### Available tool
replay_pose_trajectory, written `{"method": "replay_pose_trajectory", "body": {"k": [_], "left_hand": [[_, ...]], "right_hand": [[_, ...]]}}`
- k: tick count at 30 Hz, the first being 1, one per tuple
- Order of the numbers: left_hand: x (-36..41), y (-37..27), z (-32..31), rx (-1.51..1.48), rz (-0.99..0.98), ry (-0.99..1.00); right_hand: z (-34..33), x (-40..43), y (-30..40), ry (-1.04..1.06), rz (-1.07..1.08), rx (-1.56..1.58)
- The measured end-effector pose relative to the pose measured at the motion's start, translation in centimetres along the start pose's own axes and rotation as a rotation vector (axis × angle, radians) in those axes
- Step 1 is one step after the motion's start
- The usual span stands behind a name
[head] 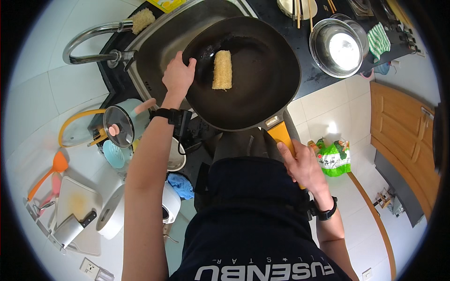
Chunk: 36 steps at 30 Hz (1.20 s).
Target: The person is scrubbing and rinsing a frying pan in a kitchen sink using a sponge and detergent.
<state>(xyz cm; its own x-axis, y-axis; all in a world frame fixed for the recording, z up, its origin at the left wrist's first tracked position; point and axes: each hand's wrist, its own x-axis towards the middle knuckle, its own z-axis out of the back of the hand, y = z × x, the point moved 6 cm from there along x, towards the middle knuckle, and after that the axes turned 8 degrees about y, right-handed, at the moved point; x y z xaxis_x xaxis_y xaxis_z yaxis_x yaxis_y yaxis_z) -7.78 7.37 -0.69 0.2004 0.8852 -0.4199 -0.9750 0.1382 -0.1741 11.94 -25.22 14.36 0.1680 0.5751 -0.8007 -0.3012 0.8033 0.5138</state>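
A large dark wok (pixel 260 87) spans the front of the sink, over its near part. My right hand (pixel 304 165) is wrapped around the wok's yellow handle (pixel 281 135), thumb along the top. At the opposite side, my left hand (pixel 179 75) grips the wok's rim, with thumb and forefinger at the edge; its other fingers are partly hidden. Inside the wok lies a pale loofah sponge (pixel 222 70), left of the middle and touched by neither hand. Wet, shiny patches show on the wok's surface near it.
A chrome faucet (pixel 95 42) rises left of the sink (pixel 154 52), with another loofah piece (pixel 142 21) near its spout. Steel bowls (pixel 336 49) and a bowl with chopsticks (pixel 298 8) stand on the counter at right. A lidded pot (pixel 119 126) and a hanging cleaver (pixel 72 226) are at left.
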Motion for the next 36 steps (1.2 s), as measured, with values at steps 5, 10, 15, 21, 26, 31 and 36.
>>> {"method": "replay_pose_trajectory", "body": {"k": [5, 10, 15, 21, 26, 31, 36], "left_hand": [[-0.1, 0.0, 0.1, -0.018, 0.007, 0.001], [-0.1, -0.1, 0.2, -0.007, 0.090, 0.043], [-0.2, 0.0, 0.3, -0.040, 0.042, 0.001], [0.4, -0.4, 1.0, -0.052, 0.205, 0.138], [0.2, 0.2, 0.4, -0.032, 0.134, 0.002], [0.7, -0.7, 1.8, 0.071, 0.092, 0.039], [1.6, -1.5, 1.7, 0.103, -0.022, 0.024]], "right_hand": [[0.0, 0.1, -0.1, 0.006, 0.015, -0.012], [-0.1, 0.0, -0.2, -0.045, 0.020, -0.057], [-0.2, 0.3, -0.1, -0.004, 0.064, -0.045], [-0.2, 0.1, 0.0, -0.021, 0.050, -0.070], [0.1, 0.3, 0.4, 0.016, -0.021, -0.034], [0.0, 0.1, 0.2, -0.011, -0.008, -0.096], [0.0, 0.0, 0.1, -0.026, 0.023, -0.180]]}}
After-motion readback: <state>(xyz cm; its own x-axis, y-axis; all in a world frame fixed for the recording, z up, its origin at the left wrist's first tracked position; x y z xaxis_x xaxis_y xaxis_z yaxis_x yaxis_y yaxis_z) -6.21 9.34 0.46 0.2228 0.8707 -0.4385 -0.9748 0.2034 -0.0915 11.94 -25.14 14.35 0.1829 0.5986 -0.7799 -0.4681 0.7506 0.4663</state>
